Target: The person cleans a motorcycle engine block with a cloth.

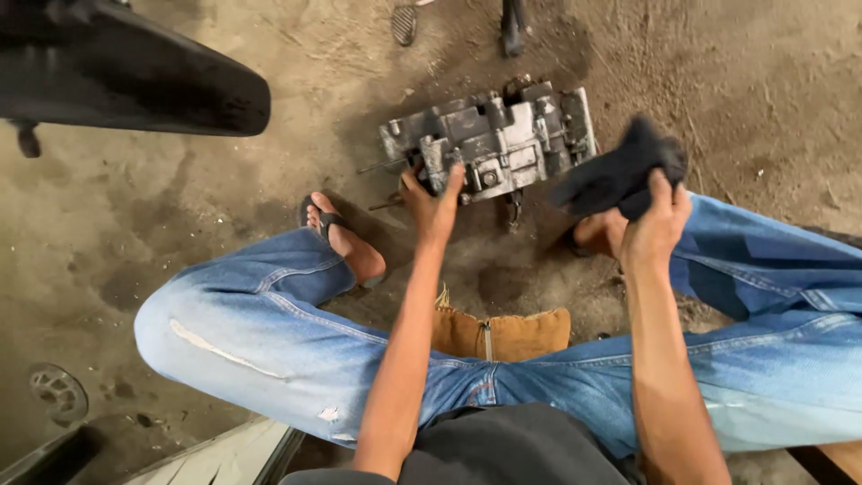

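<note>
A grey, greasy metal engine block [503, 139] lies on the dirt floor in front of me, with thin rods sticking out of its left side. My left hand [433, 199] grips the block's near lower edge, fingers curled over the metal. Raised to the right of the block, my right hand [654, 224] is closed on a dark crumpled rag [620, 175]. I sit low with both knees spread, in blue jeans, a sandalled foot [344, 238] planted left of the block.
A black curved motorcycle part [135, 76] juts in at the upper left. A tan wooden stool [503, 334] shows between my legs. A small perforated metal disc [58, 392] lies at the lower left. Dark pedal-like pieces [512, 25] sit at the top edge.
</note>
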